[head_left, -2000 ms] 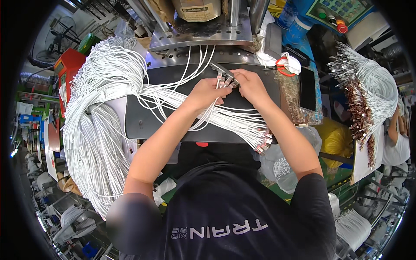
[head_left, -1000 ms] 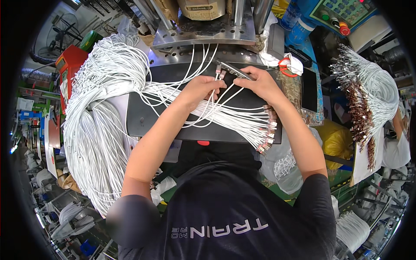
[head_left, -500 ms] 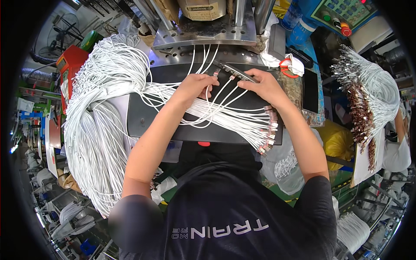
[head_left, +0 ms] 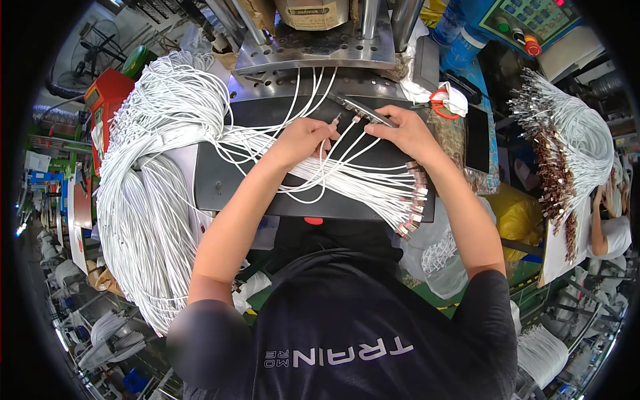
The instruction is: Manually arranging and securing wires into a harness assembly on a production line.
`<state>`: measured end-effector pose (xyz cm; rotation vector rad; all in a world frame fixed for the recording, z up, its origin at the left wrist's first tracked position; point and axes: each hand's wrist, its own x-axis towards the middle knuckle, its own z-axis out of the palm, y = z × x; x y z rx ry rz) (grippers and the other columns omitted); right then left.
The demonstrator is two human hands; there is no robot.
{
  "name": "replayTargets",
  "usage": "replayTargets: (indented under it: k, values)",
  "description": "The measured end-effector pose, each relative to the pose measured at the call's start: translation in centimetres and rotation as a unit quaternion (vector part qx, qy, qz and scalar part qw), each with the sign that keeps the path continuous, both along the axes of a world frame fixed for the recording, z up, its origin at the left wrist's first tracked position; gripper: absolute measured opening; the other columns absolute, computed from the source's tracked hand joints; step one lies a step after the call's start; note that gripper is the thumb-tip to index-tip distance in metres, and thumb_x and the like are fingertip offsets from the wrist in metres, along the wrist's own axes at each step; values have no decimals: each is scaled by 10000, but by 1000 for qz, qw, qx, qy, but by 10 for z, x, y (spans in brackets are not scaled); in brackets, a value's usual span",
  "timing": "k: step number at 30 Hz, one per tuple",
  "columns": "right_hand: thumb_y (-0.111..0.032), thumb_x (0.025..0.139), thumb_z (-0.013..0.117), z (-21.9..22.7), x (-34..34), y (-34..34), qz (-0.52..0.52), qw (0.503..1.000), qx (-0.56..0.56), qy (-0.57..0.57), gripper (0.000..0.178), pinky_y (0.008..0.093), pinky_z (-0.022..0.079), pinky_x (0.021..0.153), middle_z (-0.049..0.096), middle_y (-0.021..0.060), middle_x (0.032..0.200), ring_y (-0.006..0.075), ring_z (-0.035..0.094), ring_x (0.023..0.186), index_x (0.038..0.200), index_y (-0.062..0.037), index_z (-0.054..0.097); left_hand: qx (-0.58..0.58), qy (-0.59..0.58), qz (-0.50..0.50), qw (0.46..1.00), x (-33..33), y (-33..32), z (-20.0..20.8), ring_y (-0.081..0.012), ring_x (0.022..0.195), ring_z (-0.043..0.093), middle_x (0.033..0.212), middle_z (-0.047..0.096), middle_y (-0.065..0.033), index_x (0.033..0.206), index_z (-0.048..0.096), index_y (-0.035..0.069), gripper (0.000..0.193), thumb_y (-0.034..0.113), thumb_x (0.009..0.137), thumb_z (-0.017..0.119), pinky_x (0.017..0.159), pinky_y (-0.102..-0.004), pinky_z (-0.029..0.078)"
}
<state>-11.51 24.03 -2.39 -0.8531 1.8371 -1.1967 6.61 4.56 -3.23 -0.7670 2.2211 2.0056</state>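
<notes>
A: Layout, biggest item first?

B: White cable bundle [head_left: 147,220], heaped at left and hanging down past the black work surface [head_left: 230,190]. Beyond that surface, the perforated press plate [head_left: 317,56]; a few loose strands [head_left: 297,93] run up to its lower edge.

A: Risk at that scale?

B: My estimate: if the heap slid, its weight could drag strands leftward. The loose ones cross others, so a tug might snag.

A: Next size down?

B: Fanned cables [head_left: 360,190], lying across the surface toward its right front corner. Their brown-and-silver ends [head_left: 417,200] sit just beside the right forearm, the lowest poking past the front edge. A sweep of that forearm could knock them out of line.

A: Hands?

B: Right hand [head_left: 403,133]: fingers closed on the near end of a dark metal bar [head_left: 362,109], thumb below, bar aslant over the surface. Left hand [head_left: 308,139]: thumb and fingertips pinched together on one small connector [head_left: 336,121], apart from the bar.

A: Weak points?

B: Another cable end [head_left: 357,119] sits against the bar's lower edge; how firmly, cannot tell. Tilting the bar, or pulling that cable, might dislodge it. The left pinch is small; a twist in the cable could roll the connector.
</notes>
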Motion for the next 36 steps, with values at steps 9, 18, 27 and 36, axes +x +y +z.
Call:
replayTargets:
  k: [9,18,27,36]
  values:
    - [-188,867,808,7,3,6,52,997,26,55,365,242,461,680,663,-8,822,51,570,734,1162,-14,683,84,-49,-70,993,-3,-17,9,-112,634,584,692,589,10,962,743,15,329,278,1032,559,621,-257,435]
    - [-203,868,807,0,6,3,68,993,35,94,368,244,466,684,675,7,814,52,574,730,1157,-10,685,-2,-43,-70,997,0,2,5,-128,629,599,714,612,-10,939,741,20,356,323,1023,572,650,-268,458]
    - [-192,952,675,4,-19,-40,-3,888,-126,443,271,392,513,856,683,183,1027,321,653,953,1143,0,680,-342,170,200,902,-10,-23,25,-210,897,709,1067,739,-143,1174,686,12,434,407,1005,623,743,-301,516]
    - [-324,957,604,-12,-107,-197,-157,791,-159,569,291,477,497,865,677,198,1009,387,629,980,1024,-52,683,86,11,131,988,-45,-53,23,-141,764,550,956,642,-28,1244,658,26,457,418,1014,622,692,-257,435]
